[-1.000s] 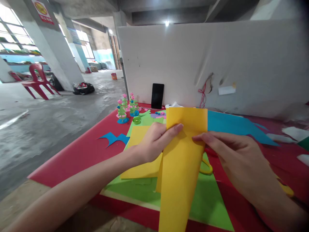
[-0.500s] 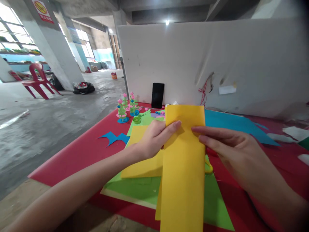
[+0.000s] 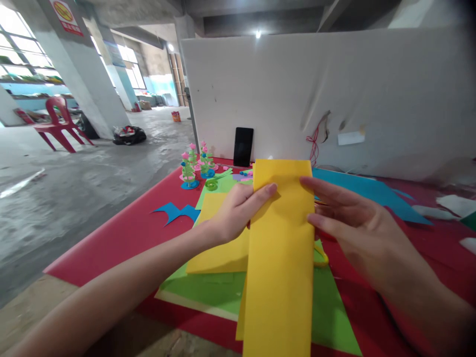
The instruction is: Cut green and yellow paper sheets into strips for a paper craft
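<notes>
A long strip of folded yellow paper (image 3: 280, 277) stands upright before me, its lower end running out of the picture. My left hand (image 3: 241, 210) grips its left edge, thumb flat on the front and the other fingers hidden behind. At the right edge is my right hand (image 3: 357, 225); its index fingertip and thumb lie on the front, apart from each other, and other fingers reach toward the back. Behind the strip lies another yellow sheet (image 3: 219, 258) on green paper (image 3: 201, 292). Yellow scissor handles (image 3: 320, 255) show partly beside the strip.
Small green trees with pink stars (image 3: 189, 171) stand at the back left of the red table covering (image 3: 122, 233). Near them are a coiled green strip (image 3: 211, 185) and blue paper scraps (image 3: 173, 212). A black phone (image 3: 243, 147) leans on the white panel; blue paper (image 3: 364, 193) lies right.
My right index finger has moved up and apart from the thumb, more onto the paper's front. The strip has shifted slightly left. My left hand keeps its grip.
</notes>
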Demonstrator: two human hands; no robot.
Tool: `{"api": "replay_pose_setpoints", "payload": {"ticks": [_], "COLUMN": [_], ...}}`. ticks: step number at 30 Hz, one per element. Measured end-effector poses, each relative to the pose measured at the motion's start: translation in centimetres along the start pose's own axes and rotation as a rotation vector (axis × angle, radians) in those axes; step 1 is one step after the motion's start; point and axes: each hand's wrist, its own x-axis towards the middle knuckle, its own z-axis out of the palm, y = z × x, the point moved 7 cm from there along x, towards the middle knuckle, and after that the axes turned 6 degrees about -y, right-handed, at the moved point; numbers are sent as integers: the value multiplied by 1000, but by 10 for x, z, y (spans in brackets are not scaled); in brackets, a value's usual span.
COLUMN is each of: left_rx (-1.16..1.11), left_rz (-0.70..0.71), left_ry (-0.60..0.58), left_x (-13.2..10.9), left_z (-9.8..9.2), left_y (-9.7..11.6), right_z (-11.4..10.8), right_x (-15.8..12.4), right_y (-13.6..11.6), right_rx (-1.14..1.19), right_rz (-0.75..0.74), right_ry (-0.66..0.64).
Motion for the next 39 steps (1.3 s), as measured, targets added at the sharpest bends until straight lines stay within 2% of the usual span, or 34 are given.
{"api": "replay_pose_setpoints", "payload": {"ticks": [4, 8, 11, 14, 18, 21, 26, 32, 35, 39], "left_rx": [-74, -141, -87, -34, 59, 154, 234, 87, 39, 94], "left_rz": [-54, -51, -51, -69, -32, 1, 7, -27, -29, -5], "left_ry": [-22, -31, -22, -66, -135, -144, -157, -101, -75, -79], "left_x": [0, -1, -2, -3, -4, -3, -3, -3, -3, -2], "left_z": [1, 2, 3, 8, 13, 12, 12, 10, 9, 8], "left_y": [-6, -5, -3, -3, 1, 4, 3, -1, -3, -1], "right_z": [4, 6, 0, -9, -11, -9, -8, -15, -12, -12], "right_x": [2, 6, 5, 3, 2, 3, 2, -8, -9, -7], "right_y": [-7, -15, -16, -9, 2, 4, 0, -19, -22, -16], "right_rx": [39, 61, 64, 10, -100, 0, 79, -119, -195, -284], "right_rz": [-35, -70, -79, -28, 103, 138, 65, -138, -184, -153], "right_ry": [8, 11, 82, 153, 75, 24, 65, 368, 363, 297]}}
